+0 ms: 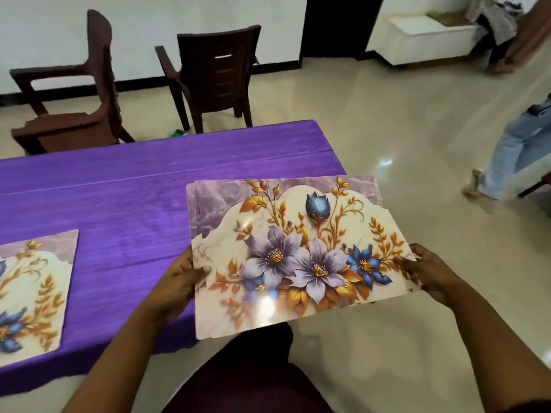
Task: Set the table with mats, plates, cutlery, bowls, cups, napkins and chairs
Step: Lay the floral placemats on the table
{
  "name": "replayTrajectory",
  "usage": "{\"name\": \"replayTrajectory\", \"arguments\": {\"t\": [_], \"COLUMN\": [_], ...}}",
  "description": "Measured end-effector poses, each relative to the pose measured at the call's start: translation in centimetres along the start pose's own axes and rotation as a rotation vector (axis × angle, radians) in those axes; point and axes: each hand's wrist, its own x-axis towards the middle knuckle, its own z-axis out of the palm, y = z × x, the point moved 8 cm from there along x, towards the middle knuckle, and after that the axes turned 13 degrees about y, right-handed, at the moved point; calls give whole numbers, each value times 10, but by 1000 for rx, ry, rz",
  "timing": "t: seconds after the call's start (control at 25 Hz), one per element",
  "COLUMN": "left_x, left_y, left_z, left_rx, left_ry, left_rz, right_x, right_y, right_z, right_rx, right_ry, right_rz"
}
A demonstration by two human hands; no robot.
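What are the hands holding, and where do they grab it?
A stack of flowery mats: left hand holds its left edge, right hand its right edge.

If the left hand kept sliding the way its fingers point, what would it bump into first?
Its fingers point right, under the stack of floral placemats that the left hand already grips. It would probably just slide along beneath them toward the right hand, though depth is unclear.

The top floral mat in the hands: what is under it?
Under the top mat the offset edges of more mats show at its far side; their number is unclear. Left hand and right hand hold the stack; the fingers beneath are hidden.
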Motion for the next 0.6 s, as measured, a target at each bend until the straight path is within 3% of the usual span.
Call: {"name": "replayTrajectory", "arguments": {"t": [0.32,0.6], "left_x": [25,59], "left_y": [22,28], "left_z": [-3,5], "left_rx": [-86,-118], "left_ry": [335,293], "left_rz": [133,118], "right_x": [69,92], "right_y": [-84,-122], "right_z": [35,48], "right_rx": [-68,-97], "right_ry": [-209,-197], "right_rz": [-192,-356]}}
